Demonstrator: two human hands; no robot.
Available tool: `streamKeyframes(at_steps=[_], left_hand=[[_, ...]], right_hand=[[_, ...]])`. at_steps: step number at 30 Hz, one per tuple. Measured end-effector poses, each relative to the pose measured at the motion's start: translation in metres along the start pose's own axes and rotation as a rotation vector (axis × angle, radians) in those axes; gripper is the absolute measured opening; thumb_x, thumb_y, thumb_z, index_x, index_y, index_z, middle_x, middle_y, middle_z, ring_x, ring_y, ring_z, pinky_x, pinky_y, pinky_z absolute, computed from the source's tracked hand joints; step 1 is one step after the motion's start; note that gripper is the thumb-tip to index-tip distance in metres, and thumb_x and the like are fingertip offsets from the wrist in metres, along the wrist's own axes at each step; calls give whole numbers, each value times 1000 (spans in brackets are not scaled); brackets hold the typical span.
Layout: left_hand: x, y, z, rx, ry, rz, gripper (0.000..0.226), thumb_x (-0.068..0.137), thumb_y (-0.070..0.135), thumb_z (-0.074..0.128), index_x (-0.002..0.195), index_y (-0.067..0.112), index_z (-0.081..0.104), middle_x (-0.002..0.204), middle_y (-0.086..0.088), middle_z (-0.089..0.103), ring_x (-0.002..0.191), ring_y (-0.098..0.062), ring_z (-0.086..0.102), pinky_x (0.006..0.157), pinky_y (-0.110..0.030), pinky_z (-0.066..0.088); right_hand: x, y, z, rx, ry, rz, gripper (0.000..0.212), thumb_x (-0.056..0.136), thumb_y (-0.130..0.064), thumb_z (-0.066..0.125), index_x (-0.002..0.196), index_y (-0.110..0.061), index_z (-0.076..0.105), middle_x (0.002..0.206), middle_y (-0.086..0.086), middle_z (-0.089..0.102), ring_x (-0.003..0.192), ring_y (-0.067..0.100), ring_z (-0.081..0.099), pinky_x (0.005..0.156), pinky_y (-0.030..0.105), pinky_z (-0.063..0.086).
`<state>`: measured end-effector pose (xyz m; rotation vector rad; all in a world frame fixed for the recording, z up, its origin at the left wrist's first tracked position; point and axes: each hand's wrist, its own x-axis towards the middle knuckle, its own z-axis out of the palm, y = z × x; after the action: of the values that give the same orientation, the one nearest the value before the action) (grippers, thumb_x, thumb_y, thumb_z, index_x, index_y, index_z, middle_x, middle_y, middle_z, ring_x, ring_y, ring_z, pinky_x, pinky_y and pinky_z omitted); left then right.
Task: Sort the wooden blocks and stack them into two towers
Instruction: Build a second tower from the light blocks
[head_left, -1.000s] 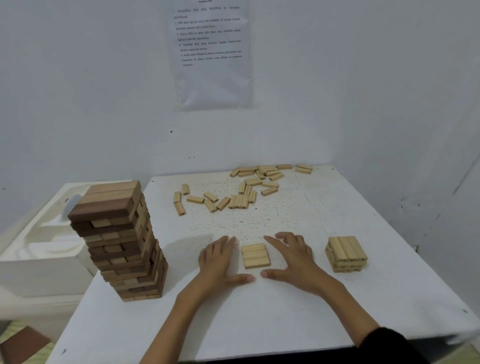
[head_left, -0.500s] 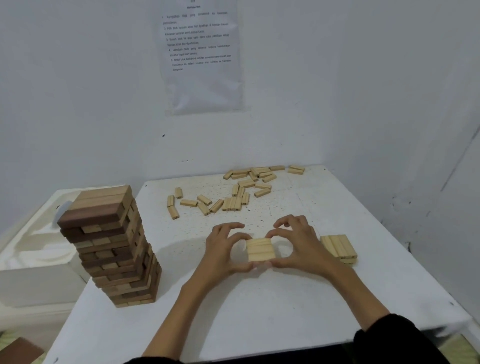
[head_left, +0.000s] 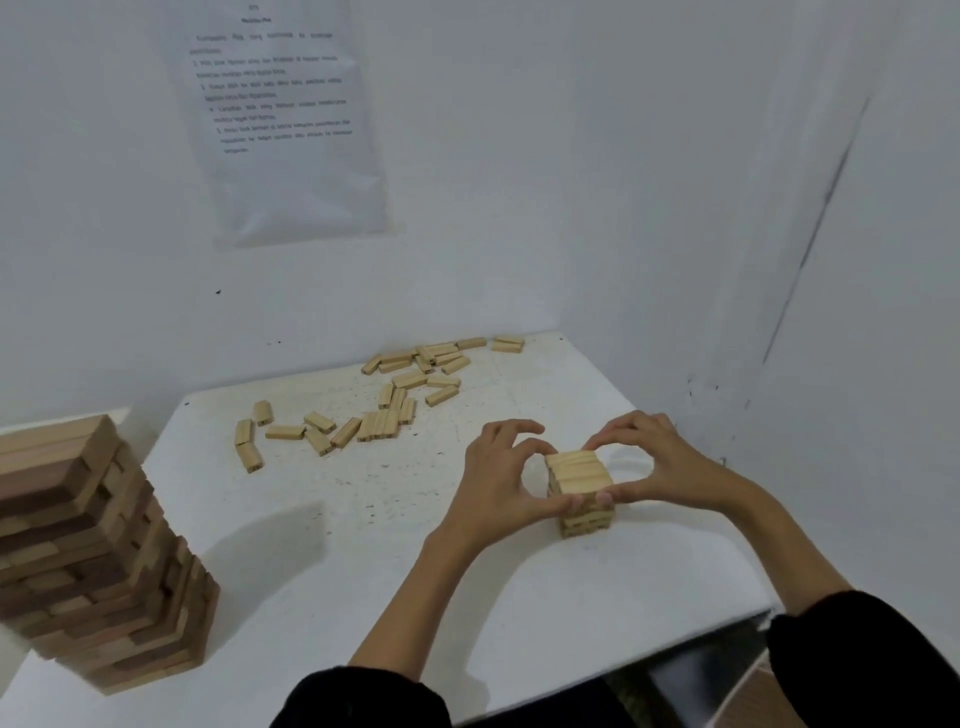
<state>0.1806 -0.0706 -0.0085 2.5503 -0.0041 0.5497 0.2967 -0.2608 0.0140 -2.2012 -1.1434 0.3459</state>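
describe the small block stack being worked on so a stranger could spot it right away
On the white table, look to the near right, away from the tall mixed-brown tower at the left edge. The small pale stack sits between the left hand and right hand. Unlike the loose blocks scattered behind, it is neatly layered.

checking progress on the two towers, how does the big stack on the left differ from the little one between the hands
Height: the left tower stands many layers tall; the small stack has only a few.
Colour: the left tower mixes dark brown and tan blocks; the small stack is all pale wood.
Contact: the left tower stands untouched, while the left hand and right hand hold the small stack's top layer.
Both use crosswise layers on the white table.
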Motion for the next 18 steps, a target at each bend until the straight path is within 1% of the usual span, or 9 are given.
streamKeyframes(at_steps=[6, 8, 10, 14, 17, 18], left_hand=[[2, 0, 11, -4, -33, -17, 73, 57, 77, 48, 111, 29, 63, 130, 12, 46, 121, -4, 28, 92, -25, 23], [1, -1, 12, -15, -38, -36, 74, 57, 78, 48, 112, 30, 62, 130, 13, 45, 119, -2, 26, 93, -26, 24], [0, -2, 12, -18, -44, -53, 74, 57, 78, 49, 112, 30, 62, 129, 13, 45, 116, 2, 24, 94, -27, 25], [-1, -2, 13, -4, -69, -72, 68, 62, 71, 58, 114, 28, 61, 129, 12, 46, 117, -1, 26, 98, -30, 28], [-2, 1, 15, -7, -82, -81, 77, 59, 79, 48, 116, 29, 59, 130, 13, 45, 120, -2, 27, 97, -27, 26], [-3, 1, 16, -9, -85, -82, 80, 59, 80, 46, 119, 29, 57, 131, 12, 44, 122, -3, 28, 98, -28, 26]], right_hand=[[-3, 10, 2, 23, -11, 19, 48, 68, -44, 78, 108, -50, 53, 118, -11, 44, 114, 3, 27, 92, 20, 24], [-2, 9, 4, 33, -12, 14, 47, 69, -41, 78, 108, -50, 53, 118, -10, 44, 115, 4, 27, 91, 19, 24], [-1, 9, 5, 33, -17, 17, 47, 70, -40, 78, 108, -49, 53, 118, -9, 44, 116, 6, 27, 93, 20, 23], [-1, 7, 7, 30, -17, 34, 47, 71, -37, 79, 110, -46, 53, 119, -8, 44, 115, 6, 27, 93, 22, 22], [-4, 9, 7, 34, -32, 47, 50, 71, -39, 77, 114, -45, 52, 120, -9, 44, 116, 6, 27, 93, 23, 23], [-5, 10, 6, 42, -43, 59, 54, 70, -42, 77, 117, -45, 50, 122, -10, 45, 117, 6, 28, 94, 23, 24]])
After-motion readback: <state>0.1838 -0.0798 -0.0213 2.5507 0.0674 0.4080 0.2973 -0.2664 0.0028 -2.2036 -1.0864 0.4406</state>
